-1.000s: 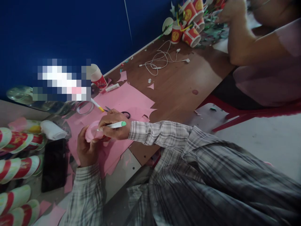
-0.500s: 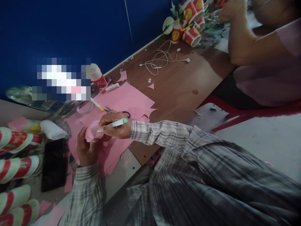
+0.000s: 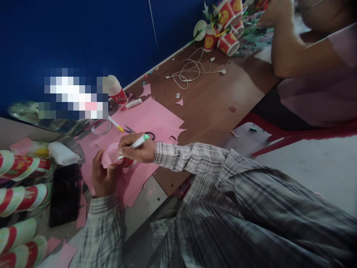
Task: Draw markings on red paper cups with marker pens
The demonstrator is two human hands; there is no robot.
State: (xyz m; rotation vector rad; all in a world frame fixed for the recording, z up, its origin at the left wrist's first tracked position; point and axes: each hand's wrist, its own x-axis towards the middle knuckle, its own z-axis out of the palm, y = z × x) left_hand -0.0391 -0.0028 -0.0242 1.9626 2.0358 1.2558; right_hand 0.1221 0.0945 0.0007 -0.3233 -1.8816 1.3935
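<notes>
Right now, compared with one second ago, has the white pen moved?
Yes. The white pen in the right hand has tilted: its green end is now higher in the picture, nearer the black scissors handle.

Left hand [image 3: 103,178] holds pink paper [image 3: 109,155]; right hand [image 3: 141,152], a white marker [image 3: 138,142].

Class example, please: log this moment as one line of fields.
left hand: holds pink piece | right hand: grips green-ended pen, tip near pink piece | below: pink sheets
</notes>
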